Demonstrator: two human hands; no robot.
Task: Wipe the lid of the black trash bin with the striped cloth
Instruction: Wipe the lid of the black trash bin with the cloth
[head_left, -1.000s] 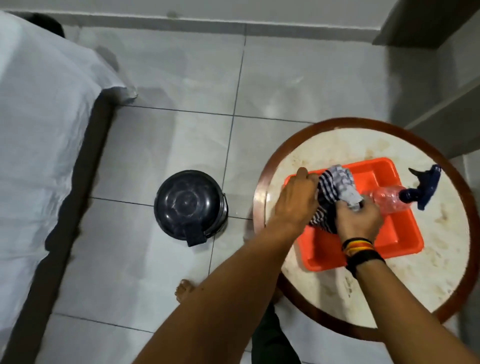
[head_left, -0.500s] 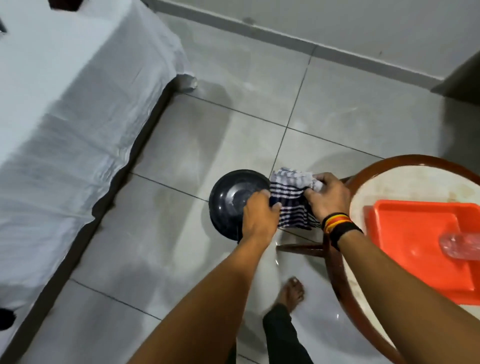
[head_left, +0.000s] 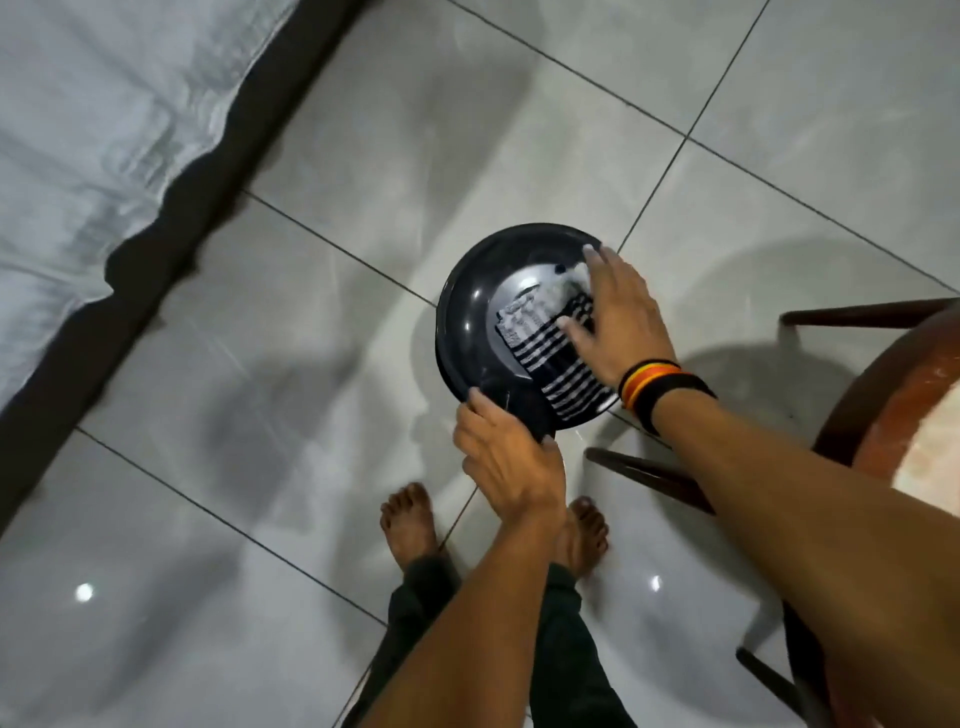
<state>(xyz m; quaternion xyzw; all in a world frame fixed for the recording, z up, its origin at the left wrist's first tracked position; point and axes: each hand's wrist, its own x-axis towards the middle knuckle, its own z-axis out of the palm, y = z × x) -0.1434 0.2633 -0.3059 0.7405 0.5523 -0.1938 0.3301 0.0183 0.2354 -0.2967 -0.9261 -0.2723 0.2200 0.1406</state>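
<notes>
The black trash bin (head_left: 470, 306) stands on the grey tiled floor, seen from above, its round domed lid facing me. The striped cloth (head_left: 545, 358), dark with white stripes, lies flat on the right half of the lid. My right hand (head_left: 615, 312), with black, yellow and red bands at the wrist, presses flat on the cloth, fingers spread. My left hand (head_left: 506, 462) grips the near edge of the bin at the lid's hinge tab.
A bed with a white sheet (head_left: 104, 130) and dark frame runs along the left. A round wooden table (head_left: 883, 395) with dark legs stands at the right edge. My bare feet (head_left: 410, 525) are on the tiles just below the bin.
The cloth went from being held in both hands above the bin to lying on the lid under my right hand. My left hand let go of it and took the bin's near edge.
</notes>
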